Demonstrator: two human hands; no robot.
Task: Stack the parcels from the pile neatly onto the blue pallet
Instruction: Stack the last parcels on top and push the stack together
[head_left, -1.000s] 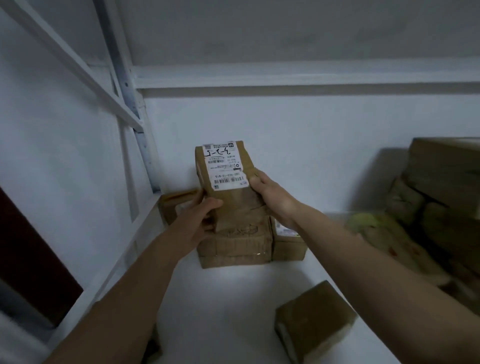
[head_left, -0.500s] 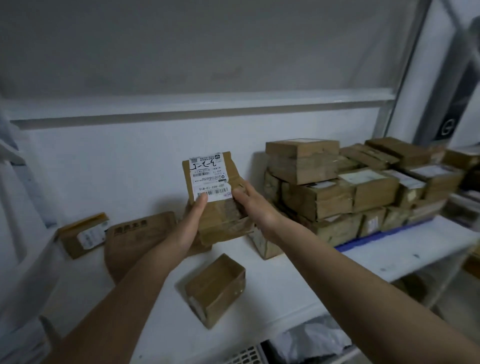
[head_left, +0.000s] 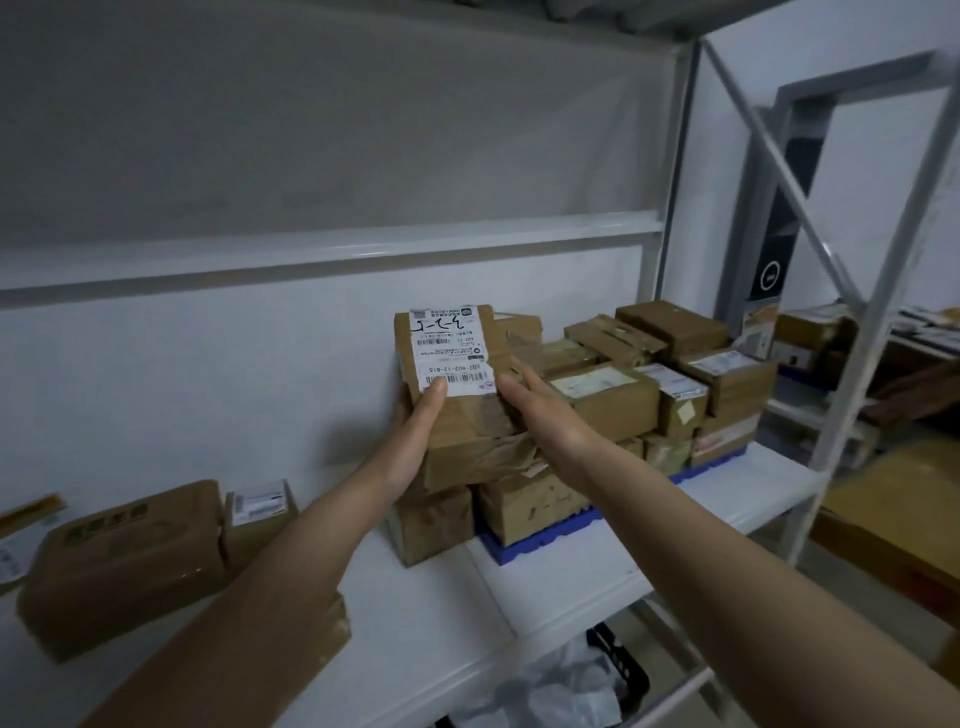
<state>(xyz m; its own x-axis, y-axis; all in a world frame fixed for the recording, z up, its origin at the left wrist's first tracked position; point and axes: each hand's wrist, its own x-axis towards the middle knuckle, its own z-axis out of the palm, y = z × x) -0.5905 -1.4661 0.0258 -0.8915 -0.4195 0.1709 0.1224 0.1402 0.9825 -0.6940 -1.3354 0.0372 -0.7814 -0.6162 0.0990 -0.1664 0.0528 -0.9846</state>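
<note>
I hold a brown parcel (head_left: 457, 395) with a white label upright between both hands, above the left end of the stack. My left hand (head_left: 415, 431) grips its left side with the thumb on the label. My right hand (head_left: 540, 410) grips its right side. Below and to the right, several brown parcels (head_left: 649, 374) are stacked on the blue pallet (head_left: 550, 535), which lies on the white shelf (head_left: 727, 488). Loose parcels of the pile (head_left: 124, 561) lie on the shelf at the left. One more parcel (head_left: 332, 629) shows under my left forearm.
A white wall stands behind the shelf, and a white beam (head_left: 322, 254) crosses above. A shelf upright with diagonal braces (head_left: 852, 332) stands at the right. A black basket with white plastic (head_left: 571, 686) sits below the shelf. More boxes (head_left: 893, 519) lie far right.
The view has swung right along the shelf. Both hands have carried the labelled parcel from the pile at the left over to the stack on the blue pallet.
</note>
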